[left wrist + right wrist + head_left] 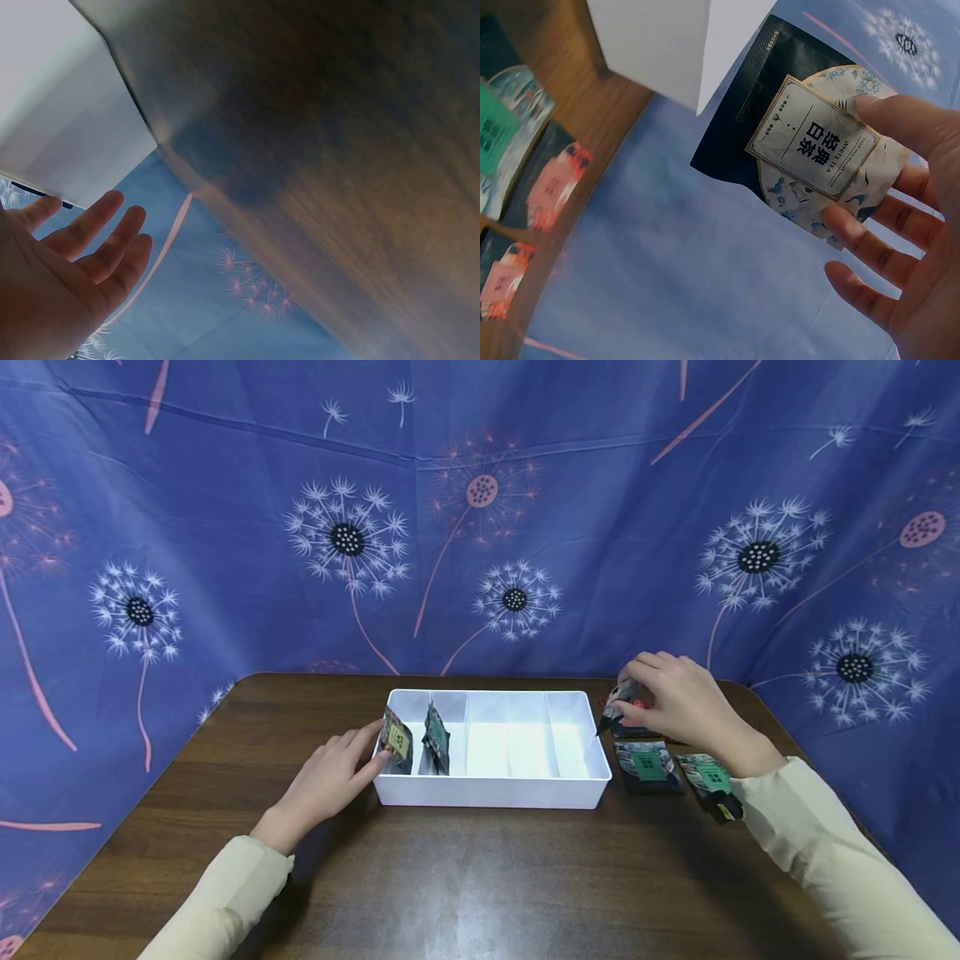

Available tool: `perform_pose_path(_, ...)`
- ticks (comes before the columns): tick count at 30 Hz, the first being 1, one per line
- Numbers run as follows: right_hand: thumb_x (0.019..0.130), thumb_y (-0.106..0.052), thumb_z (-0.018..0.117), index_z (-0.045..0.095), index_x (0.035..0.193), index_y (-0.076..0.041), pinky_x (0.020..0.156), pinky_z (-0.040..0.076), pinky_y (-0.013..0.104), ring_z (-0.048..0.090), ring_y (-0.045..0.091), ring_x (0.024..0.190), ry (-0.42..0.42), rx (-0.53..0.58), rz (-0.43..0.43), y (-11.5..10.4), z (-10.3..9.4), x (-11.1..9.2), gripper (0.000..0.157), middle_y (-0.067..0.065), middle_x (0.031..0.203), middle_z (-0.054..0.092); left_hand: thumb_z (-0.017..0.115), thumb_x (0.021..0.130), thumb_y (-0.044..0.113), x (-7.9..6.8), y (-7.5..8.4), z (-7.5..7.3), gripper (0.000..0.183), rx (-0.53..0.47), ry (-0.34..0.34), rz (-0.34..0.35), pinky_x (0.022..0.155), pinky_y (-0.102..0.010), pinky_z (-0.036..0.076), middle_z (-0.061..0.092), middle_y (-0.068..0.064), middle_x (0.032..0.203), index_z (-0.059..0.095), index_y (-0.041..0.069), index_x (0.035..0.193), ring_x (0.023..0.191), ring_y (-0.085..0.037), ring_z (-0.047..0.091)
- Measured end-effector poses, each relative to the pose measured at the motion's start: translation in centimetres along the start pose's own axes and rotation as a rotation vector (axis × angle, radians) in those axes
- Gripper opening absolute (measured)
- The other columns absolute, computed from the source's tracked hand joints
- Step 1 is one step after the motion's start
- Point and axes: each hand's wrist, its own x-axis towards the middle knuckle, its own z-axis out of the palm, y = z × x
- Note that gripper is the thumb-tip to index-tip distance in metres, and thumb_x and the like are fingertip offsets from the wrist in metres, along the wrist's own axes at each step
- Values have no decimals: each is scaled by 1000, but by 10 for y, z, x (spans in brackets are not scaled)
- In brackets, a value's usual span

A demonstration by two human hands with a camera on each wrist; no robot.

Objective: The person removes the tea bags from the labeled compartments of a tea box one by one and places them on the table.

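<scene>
A white compartmented box (491,792) stands on the table. My left hand (330,777) rests against its left end, thumb by a dark tea packet with a yellow label (397,743) that leans in the leftmost compartment. In the left wrist view the fingers (101,244) are loosely extended along the box wall. A dark packet with a green label (437,739) stands in the compartment beside it. Right of the box, my right hand (671,702) pinches a tea packet marked "White Tea" (817,142), with a pale floral pattern, between thumb and fingers, above the table.
Green-labelled tea packets (649,767) (708,777) lie right of the box, the nearer one partly under a small black item with yellow (726,807). Red-labelled packets (555,187) lie behind them, partly hidden by the right hand. A blue dandelion-print cloth (480,527) hangs behind the brown table (480,877).
</scene>
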Motion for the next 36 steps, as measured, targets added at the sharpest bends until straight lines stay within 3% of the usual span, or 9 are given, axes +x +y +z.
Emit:
perform_pose_path(5, 68, -29, 77, 65, 84, -13, 49, 36, 26, 47, 11, 59, 19, -2, -3, 8, -2, -11, 26, 1, 81, 63, 36, 92, 56, 0, 0, 0, 62, 1, -1, -3, 95, -54, 38, 49, -13, 133, 30, 20, 143, 116, -37, 49)
perform_pose_path(13, 67, -31, 78, 67, 85, -15, 47, 32, 22, 39, 6, 54, -56, -11, 34, 14, 4, -30, 27, -1, 80, 62, 36, 92, 56, 1, 0, 0, 62, -1, -2, -2, 96, -53, 38, 48, -13, 133, 30, 20, 143, 116, -36, 49)
perform_pose_path(24, 61, -34, 81, 63, 78, -20, 49, 31, 22, 41, 4, 59, -100, -35, -65, 14, 18, -51, 28, -7, 75, 57, 36, 92, 55, 0, 1, -1, 62, -6, -9, -1, 96, -53, 38, 49, -14, 132, 30, 20, 143, 116, -37, 49)
perform_pose_path(31, 60, -34, 81, 60, 76, -24, 55, 43, 31, 51, 7, 66, -123, -11, -126, 10, 22, -60, 28, -11, 75, 56, 37, 92, 55, 0, 1, -1, 62, -10, -9, -7, 95, -54, 38, 49, -14, 132, 30, 20, 143, 116, -37, 50)
perform_pose_path(36, 59, -35, 82, 57, 74, -27, 54, 42, 27, 50, 4, 66, -153, 24, -149, 7, 22, -66, 30, -15, 75, 53, 37, 92, 56, 0, 2, -1, 63, -8, -11, -14, 95, -54, 38, 49, -14, 133, 30, 20, 143, 116, -37, 49)
